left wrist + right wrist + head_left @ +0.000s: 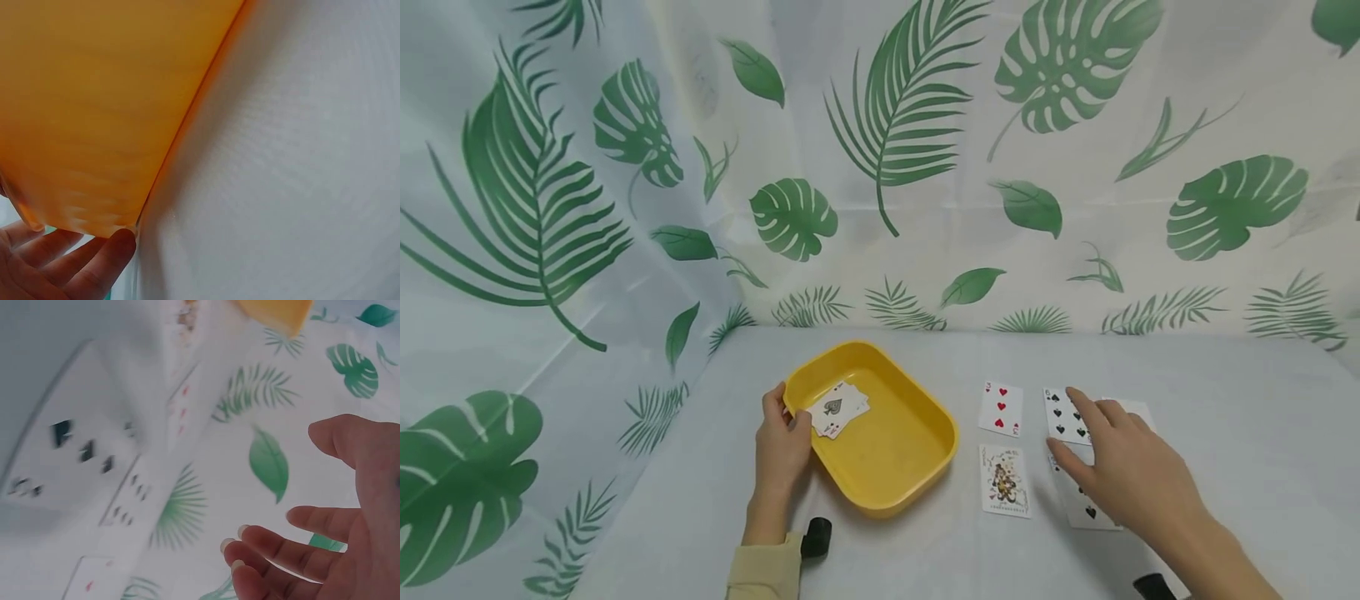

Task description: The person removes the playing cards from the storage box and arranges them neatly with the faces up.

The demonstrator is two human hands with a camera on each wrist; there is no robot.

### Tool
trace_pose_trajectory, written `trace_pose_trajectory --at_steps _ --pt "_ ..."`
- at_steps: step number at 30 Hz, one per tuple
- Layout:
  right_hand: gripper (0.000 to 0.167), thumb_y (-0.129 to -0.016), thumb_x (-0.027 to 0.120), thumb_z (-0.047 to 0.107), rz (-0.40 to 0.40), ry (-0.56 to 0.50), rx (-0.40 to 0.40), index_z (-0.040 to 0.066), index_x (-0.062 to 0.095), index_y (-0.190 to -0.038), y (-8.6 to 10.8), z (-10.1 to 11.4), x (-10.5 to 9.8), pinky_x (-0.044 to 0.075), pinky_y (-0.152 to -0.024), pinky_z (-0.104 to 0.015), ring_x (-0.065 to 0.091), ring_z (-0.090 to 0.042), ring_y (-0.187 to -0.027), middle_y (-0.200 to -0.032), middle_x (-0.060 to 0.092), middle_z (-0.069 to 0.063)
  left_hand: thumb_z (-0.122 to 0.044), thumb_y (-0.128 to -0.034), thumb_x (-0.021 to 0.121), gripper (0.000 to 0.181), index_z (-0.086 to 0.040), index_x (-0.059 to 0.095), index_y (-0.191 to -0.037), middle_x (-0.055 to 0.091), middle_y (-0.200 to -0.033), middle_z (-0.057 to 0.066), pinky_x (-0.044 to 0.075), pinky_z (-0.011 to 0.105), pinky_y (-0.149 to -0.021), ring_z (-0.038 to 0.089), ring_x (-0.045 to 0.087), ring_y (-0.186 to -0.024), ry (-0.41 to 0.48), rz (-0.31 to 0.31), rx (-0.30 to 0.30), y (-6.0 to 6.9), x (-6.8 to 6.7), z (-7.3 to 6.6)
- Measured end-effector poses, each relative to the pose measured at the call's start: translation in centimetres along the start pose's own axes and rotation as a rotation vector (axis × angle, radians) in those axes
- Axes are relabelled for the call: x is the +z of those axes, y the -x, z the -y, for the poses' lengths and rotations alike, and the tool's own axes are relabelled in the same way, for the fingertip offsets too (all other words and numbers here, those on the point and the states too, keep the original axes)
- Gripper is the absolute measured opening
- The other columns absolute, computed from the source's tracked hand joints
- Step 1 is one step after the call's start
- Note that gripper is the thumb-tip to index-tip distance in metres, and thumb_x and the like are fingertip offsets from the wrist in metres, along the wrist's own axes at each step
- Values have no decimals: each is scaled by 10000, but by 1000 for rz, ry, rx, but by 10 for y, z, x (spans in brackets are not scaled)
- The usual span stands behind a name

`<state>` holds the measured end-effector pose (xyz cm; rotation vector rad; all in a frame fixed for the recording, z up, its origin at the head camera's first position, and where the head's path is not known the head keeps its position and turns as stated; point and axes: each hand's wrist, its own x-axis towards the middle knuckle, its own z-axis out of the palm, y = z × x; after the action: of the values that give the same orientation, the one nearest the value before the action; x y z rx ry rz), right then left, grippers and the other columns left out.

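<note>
My left hand [784, 446] grips the left rim of a yellow tray [917, 454], thumb over the edge; the left wrist view shows its fingers [103, 265] against the tray's side [94, 125]. Several cards [838, 408], an ace of spades on top, lie inside at the tray's left. My right hand [1131, 467] hovers, fingers spread, over a six of spades [1057, 414] and a spade card [1092, 510] below it, partly hiding both. In the right wrist view the hand [312, 544] holds nothing, beside the spade card [81, 425].
Between the tray and my right hand lie a three of hearts [1001, 408] and, nearer me, a joker [1004, 482]. Another card [1138, 410] shows partly behind the right hand. A leaf-patterned sheet [925, 167] rises behind the white surface [662, 533].
</note>
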<state>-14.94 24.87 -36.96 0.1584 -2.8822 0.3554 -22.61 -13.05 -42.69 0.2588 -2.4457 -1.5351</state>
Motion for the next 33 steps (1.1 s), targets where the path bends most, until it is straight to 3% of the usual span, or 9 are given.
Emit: trace_pose_trajectory --at_steps 7,16,28,33 --pt "732 -905 703 428 8 -56 -50 33 470 -1476 -21 32 -8 547 -749 -613 569 -458 -1099 -1320 557 -279 -120 -974 498 575 -36 325 -1516 433 -1520 220 398 525 -1092 407 474 -1346 -7 -13 -3 -1 -2 3" --pt "702 -932 680 409 -29 -133 -182 38 468 -1489 -49 70 -12 526 -874 -603 576 -426 -1146 -1361 567 -229 -120 -970 499 579 -30 325 -1515 431 -1520 222 400 525 -1090 407 476 -1345 -1 -23 3 -4 -4 5" --pt "684 -915 704 396 -23 -138 -313 64 499 -1477 -87 115 6 527 -926 -548 607 -394 -1145 -1325 613 -194 -98 -958 507 570 -20 349 -1500 451 -1503 229 408 536 -1080 416 488 -1330 17 -28 14 -3 -1 3" --pt "696 -912 696 420 20 -147 -342 86 491 -1487 -98 132 15 527 -930 -536 604 -379 -1162 -1336 612 -172 -98 -954 506 571 -25 352 -1500 451 -1507 221 399 538 -1089 419 488 -1329 21 -25 12 -2 1 3"
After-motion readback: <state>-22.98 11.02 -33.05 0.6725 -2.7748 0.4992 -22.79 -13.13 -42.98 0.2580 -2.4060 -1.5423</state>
